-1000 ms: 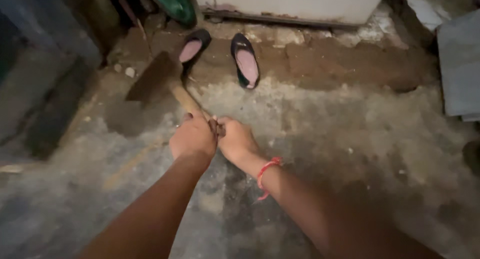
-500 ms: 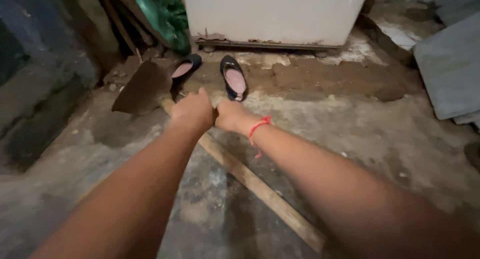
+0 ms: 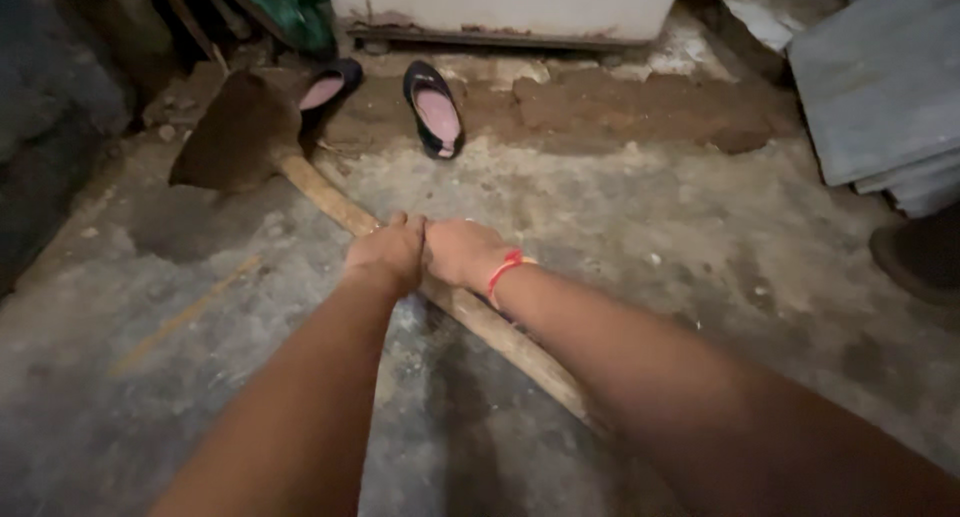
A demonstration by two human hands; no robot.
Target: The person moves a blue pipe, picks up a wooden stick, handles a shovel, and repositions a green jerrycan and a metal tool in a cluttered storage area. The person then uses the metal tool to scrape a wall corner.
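No pkgs, labels, signs or screens visible anywhere in view.

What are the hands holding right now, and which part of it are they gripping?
Both the left hand and right hand grip a hoe by its wooden handle, side by side about midway along.

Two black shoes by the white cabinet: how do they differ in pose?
The left shoe is angled and partly hidden behind the hoe blade; the right shoe lies in full view, pointing roughly straight toward the white cabinet. The left shoe sits on brown dirt; the right shoe reaches onto the concrete. Both are black flats with pink insoles.
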